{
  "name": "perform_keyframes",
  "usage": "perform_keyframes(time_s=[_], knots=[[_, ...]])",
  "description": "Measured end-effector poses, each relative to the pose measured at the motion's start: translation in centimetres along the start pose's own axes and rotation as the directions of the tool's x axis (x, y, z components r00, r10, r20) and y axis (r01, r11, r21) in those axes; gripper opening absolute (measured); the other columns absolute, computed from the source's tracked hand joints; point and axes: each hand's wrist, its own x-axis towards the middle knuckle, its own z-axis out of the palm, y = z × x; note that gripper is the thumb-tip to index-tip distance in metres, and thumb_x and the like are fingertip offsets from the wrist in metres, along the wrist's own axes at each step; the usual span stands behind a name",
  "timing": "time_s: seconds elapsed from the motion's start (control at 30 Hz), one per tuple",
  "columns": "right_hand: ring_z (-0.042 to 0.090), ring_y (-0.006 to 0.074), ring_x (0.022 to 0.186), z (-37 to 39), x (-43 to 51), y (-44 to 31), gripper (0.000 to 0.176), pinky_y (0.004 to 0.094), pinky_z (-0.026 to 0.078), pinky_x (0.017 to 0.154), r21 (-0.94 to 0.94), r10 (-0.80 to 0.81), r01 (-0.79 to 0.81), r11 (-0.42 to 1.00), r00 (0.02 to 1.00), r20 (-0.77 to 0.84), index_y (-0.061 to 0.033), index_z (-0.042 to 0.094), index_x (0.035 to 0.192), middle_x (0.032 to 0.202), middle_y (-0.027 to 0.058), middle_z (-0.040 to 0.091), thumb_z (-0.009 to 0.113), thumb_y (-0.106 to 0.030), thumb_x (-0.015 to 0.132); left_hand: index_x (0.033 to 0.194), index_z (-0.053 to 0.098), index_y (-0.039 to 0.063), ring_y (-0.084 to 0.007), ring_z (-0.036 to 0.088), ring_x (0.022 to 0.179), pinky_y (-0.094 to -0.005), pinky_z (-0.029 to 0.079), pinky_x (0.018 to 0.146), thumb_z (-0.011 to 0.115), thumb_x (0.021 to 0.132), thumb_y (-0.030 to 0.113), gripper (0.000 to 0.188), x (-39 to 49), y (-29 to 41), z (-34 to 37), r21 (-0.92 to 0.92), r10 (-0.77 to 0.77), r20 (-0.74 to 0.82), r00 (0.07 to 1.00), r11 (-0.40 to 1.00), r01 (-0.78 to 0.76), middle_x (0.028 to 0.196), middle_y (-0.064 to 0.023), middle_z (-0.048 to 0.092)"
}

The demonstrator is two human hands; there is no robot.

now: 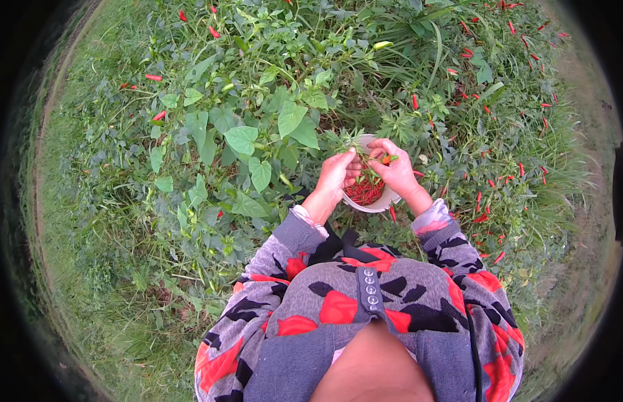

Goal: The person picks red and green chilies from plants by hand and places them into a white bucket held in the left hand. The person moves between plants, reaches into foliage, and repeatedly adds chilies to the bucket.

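Note:
A white bucket [380,203] holding many red chili peppers [364,191] is in front of my body, among the plants. My left hand [336,173] is over the bucket's left side, its thumb and fingers pinching a green chili plant sprig [360,153]. Over the right side of the bucket, my right hand [394,168] has its fingers closed on an orange-red chili pepper [388,160] with some green beside it. Between the two hands, green stems and leaves partly hide the bucket's far part.
Chili plants with red peppers [481,218] spread to the right, and more red peppers [153,77] hang at the upper left. Broad heart-shaped leaves [241,139] stand left of the bucket. A grassy strip [583,201] runs along the far right.

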Motion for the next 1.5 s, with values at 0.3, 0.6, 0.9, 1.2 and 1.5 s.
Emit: perform_keyframes(time_s=[0.3, 0.6, 0.9, 1.2, 1.5], knots=[[0.06, 0.0171, 0.071, 0.2, -0.2, -1.5, 0.041, 0.0282, 0.048, 0.069, -0.105, -0.094, 0.113, 0.988, 0.982, 0.165, -0.0039, 0.052, 0.107, 0.077, 0.0056, 0.061, 0.063, 0.002, 0.069, 0.081, 0.06, 0.009, -0.0097, 0.061, 0.06, -0.0203, 0.047, 0.053, 0.06, 0.084, 0.02, 0.012, -1.1, -0.7, -1.4, 0.052, -0.009, 0.171, 0.985, 0.999, 0.0, 0.07, -0.0007, 0.062], [0.059, 0.0114, 0.072, 0.8, -0.6, -1.8, 0.037, 0.0268, 0.049, 0.071, 0.087, 0.091, -0.101, 0.991, 0.989, 0.113, -0.0025, 0.054, 0.108, 0.075, 0.0045, 0.061, 0.059, 0.008, 0.072, 0.078, 0.06, 0.008, -0.0079, 0.058, 0.057, -0.0196, 0.046, 0.051, 0.059, 0.083, 0.016, 0.01, -2.8, -0.4, -1.7, 0.14, 0.067, 0.204, 0.977, 0.985, -0.097, 0.068, -0.0002, 0.062], [0.052, 0.0066, 0.063, -2.1, -0.3, -0.4, 0.019, 0.0198, 0.044, 0.056, 0.262, 0.377, -0.391, 0.882, 0.92, 0.104, -0.0005, 0.055, 0.104, 0.078, -0.0002, 0.057, 0.055, -0.004, 0.085, 0.082, 0.06, 0.005, -0.009, 0.058, 0.058, -0.0198, 0.045, 0.053, 0.06, 0.084, 0.013, 0.008, -6.4, -2.5, -3.7, 0.003, 0.106, 0.165, 0.981, 0.994, -0.108, 0.068, -0.0014, 0.061], [0.054, 0.0062, 0.07, 0.0, -3.0, -2.1, 0.017, 0.0215, 0.045, 0.062, 0.305, 0.363, -0.556, 0.774, 0.783, 0.506, -0.0033, 0.06, 0.093, 0.077, -0.0015, 0.059, 0.065, -0.015, 0.082, 0.084, 0.059, 0.004, -0.0091, 0.057, 0.062, -0.0216, 0.045, 0.058, 0.059, 0.083, 0.013, 0.008, -7.5, -2.3, -3.3, 0.014, 0.131, 0.311, 0.942, 0.99, -0.142, 0.071, -0.0013, 0.061], [0.056, 0.0072, 0.072, 0.1, -3.3, -2.7, 0.004, 0.0235, 0.046, 0.069, 0.299, 0.25, -0.476, 0.827, 0.787, 0.563, -0.0022, 0.06, 0.083, 0.078, -0.0006, 0.061, 0.06, -0.004, 0.079, 0.107, 0.056, 0.004, -0.0093, 0.059, 0.075, -0.0221, 0.046, 0.061, 0.052, 0.085, 0.009, 0.023, -7.8, -2.6, -2.2, 0.192, 0.236, 0.236, 0.943, 0.94, -0.283, 0.095, -0.0019, 0.061]])
